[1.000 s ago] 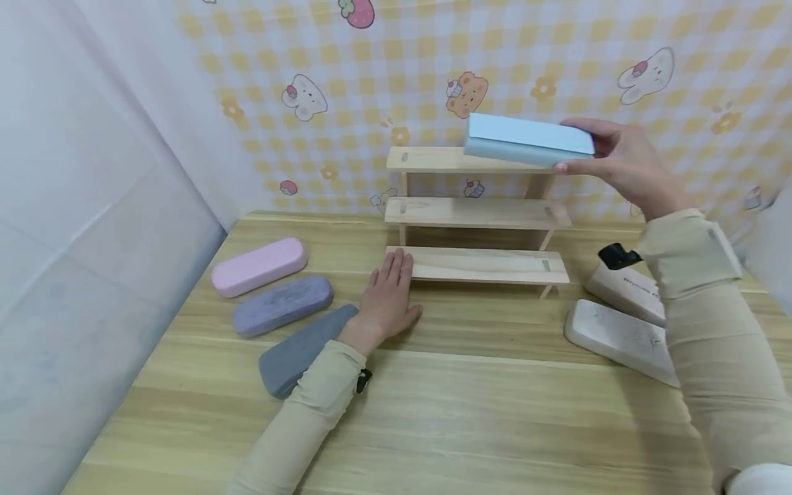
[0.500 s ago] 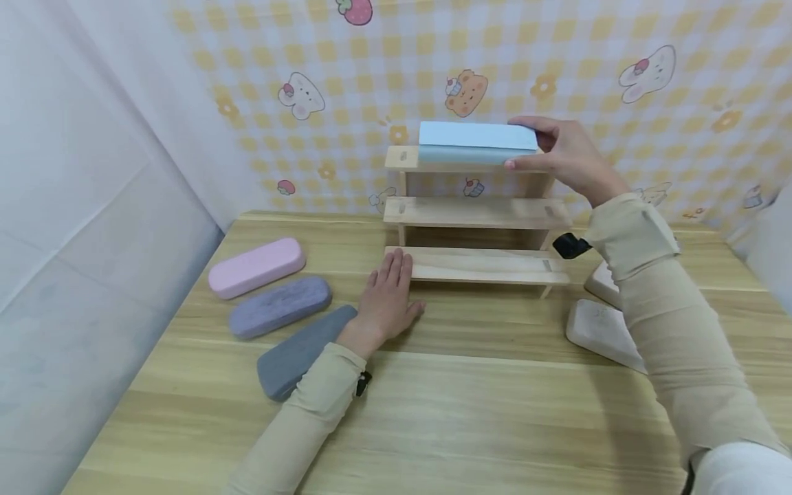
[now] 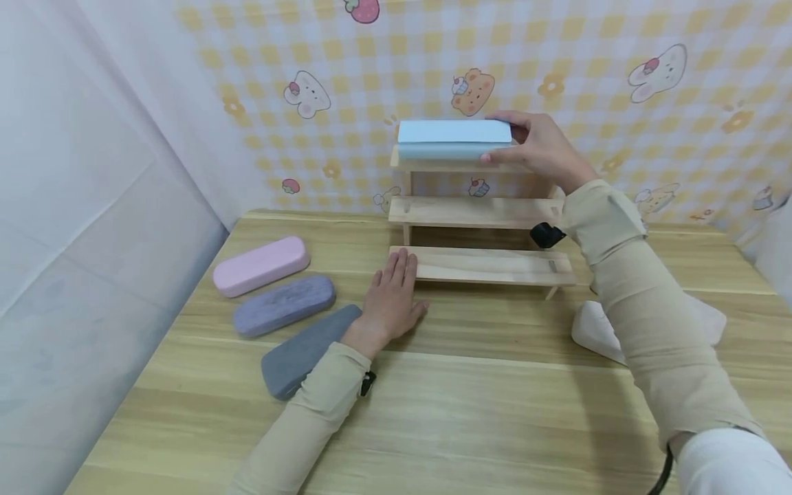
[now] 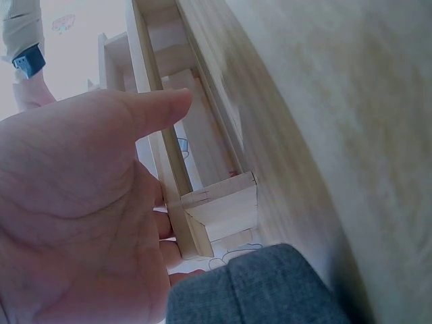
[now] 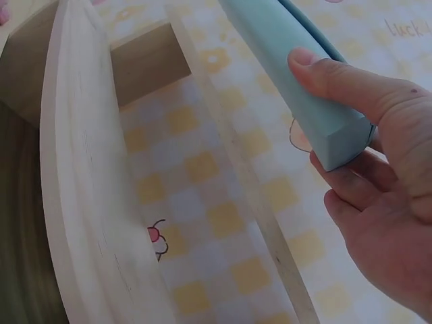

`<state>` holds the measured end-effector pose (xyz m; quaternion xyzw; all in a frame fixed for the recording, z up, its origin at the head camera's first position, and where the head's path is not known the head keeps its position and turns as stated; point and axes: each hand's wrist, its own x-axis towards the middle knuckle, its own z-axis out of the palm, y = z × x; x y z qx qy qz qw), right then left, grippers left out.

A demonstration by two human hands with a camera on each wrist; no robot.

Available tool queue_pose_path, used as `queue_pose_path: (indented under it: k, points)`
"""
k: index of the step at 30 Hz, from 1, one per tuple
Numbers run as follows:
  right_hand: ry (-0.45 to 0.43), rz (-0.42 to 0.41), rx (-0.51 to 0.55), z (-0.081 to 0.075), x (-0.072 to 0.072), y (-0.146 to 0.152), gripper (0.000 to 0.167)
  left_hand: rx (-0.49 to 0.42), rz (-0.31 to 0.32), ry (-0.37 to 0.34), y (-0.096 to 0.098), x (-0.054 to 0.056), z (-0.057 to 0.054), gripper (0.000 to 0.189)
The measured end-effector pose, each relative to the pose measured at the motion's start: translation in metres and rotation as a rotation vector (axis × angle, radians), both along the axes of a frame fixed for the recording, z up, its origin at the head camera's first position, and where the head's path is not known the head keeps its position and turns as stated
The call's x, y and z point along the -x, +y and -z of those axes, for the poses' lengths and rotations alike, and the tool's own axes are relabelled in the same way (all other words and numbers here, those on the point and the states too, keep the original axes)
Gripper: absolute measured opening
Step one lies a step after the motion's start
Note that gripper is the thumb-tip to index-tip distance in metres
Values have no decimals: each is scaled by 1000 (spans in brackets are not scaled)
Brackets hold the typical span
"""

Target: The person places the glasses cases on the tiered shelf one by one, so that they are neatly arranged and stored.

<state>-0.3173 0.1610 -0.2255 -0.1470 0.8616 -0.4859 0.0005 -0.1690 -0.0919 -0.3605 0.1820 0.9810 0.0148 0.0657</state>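
Note:
A light blue glasses case (image 3: 454, 141) lies level at the top tier of a three-tier wooden rack (image 3: 476, 212). My right hand (image 3: 547, 151) grips its right end, thumb on the front and fingers behind, as the right wrist view shows on the case (image 5: 322, 118). Whether the case bears on the top board cannot be told. My left hand (image 3: 388, 295) rests with straight fingers on the left end of the lowest board. Beside that wrist lies a grey-blue glasses case (image 3: 303, 354), partly under the forearm. Its grey fabric end (image 4: 250, 290) shows in the left wrist view.
Further left on the wooden table (image 3: 482, 426) lie a pink glasses case (image 3: 261, 267) and a purple one (image 3: 284, 304). At the right, a whitish case (image 3: 597, 330) is partly hidden by my right forearm. A checked cloth (image 3: 371, 62) hangs behind the rack.
My right hand has carried the light blue case leftward and a little toward the rack's top board, levelling it. My left hand has stayed on the lowest board.

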Motion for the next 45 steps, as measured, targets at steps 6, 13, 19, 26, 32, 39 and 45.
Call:
queue_pose_path:
  k: [6,13,19,26,32,39,45]
  points:
    - [22,-19,-2,4,7,-8,70,14,4,7,1,-2,0,82]
    - [23,-69,3,10,13,-15,69,13,6,11,2,-5,-1,86]
    - [-12,-56,54,11,16,-16,67,12,6,12,4,-4,-3,87]
    - [-55,-39,43,15,19,-16,69,20,3,3,4,-3,-3,87]
    - [-67,-50,-3,17,20,-16,73,22,0,-3,3,-4,-3,87]
    - [-38,-47,-118,16,20,-18,74,9,7,-7,1,-4,-4,86]
    - [-58,-69,-190,13,18,-17,77,25,8,-14,2,-4,-5,85]
